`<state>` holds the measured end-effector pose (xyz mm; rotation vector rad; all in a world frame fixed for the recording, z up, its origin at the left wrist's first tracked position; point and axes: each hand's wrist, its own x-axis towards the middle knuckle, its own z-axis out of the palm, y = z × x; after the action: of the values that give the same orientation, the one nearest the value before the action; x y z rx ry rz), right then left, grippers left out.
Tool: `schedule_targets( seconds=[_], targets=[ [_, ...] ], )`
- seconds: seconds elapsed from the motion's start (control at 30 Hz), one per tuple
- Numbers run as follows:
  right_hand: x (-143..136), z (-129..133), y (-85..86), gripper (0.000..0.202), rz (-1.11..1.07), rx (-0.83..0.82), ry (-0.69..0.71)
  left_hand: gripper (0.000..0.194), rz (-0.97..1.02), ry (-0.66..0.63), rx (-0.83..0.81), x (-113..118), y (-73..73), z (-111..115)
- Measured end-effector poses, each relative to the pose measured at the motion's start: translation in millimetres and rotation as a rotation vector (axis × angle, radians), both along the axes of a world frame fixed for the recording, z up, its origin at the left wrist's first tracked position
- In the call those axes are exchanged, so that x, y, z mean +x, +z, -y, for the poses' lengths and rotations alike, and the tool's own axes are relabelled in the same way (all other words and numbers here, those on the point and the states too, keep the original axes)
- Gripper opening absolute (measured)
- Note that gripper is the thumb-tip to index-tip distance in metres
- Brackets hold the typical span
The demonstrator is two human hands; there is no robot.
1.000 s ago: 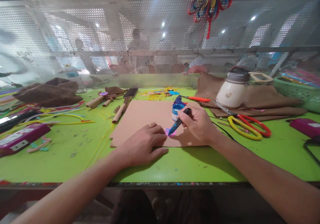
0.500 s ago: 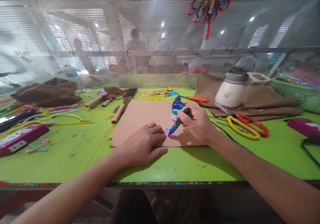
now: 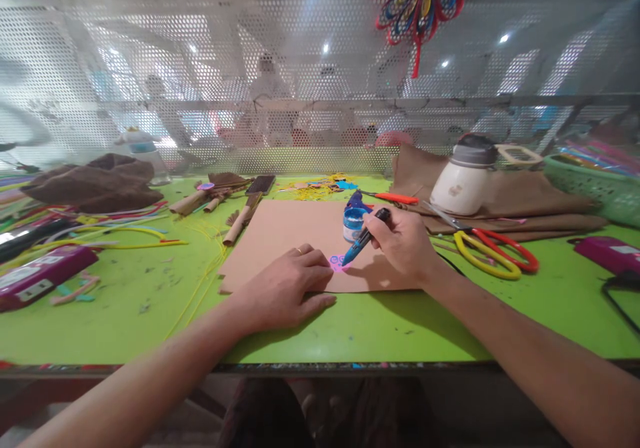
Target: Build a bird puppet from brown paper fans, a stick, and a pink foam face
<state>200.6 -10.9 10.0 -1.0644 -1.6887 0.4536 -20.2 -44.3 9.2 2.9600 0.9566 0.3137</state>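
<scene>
My right hand is closed around a blue marker with a dark end, its tip down at a small pink piece. Two blue rings show on the upper part of that piece. It lies on a brown sheet of paper or card. My left hand rests palm down, fingers stretched over the sheet's front edge, fingertips at the pink piece's left side. Just behind the marker stands an open jar with a blue rim, partly hidden by my right hand.
Scissors with yellow and red handles lie on the right, near a white grey-topped bottle and folded brown cloth. Brown paper rolls, a phone and a purple power strip are on the left. A perforated screen stands behind.
My right hand and the marker have shifted slightly right, and the tip is now farther right on the pink piece. A second blue ring is now visible. My left hand has stayed put.
</scene>
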Motion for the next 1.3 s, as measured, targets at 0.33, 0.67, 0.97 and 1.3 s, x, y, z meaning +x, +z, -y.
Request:
schedule_targets(
  seconds=[0.33,0.67,0.97,1.3],
  targets=[
    [-0.6,-0.2,2.1,0.031,0.013,-0.001,-0.041,0.026,-0.005,0.006,-0.005,0.3,0.7,0.0],
    [0.3,-0.5,-0.3,0.03,0.044,0.016,-0.055,0.025,-0.002,0.001,-0.011,-0.5,0.8,0.4],
    [-0.4,0.5,-1.0,0.032,0.074,0.035,-0.065,0.024,0.011,0.002,-0.015,0.2,0.6,0.6],
    [-0.6,1.9,-1.0,0.031,0.099,0.051,-0.074,0.024,0.005,0.003,-0.012,0.1,0.4,-0.1]
  ],
)
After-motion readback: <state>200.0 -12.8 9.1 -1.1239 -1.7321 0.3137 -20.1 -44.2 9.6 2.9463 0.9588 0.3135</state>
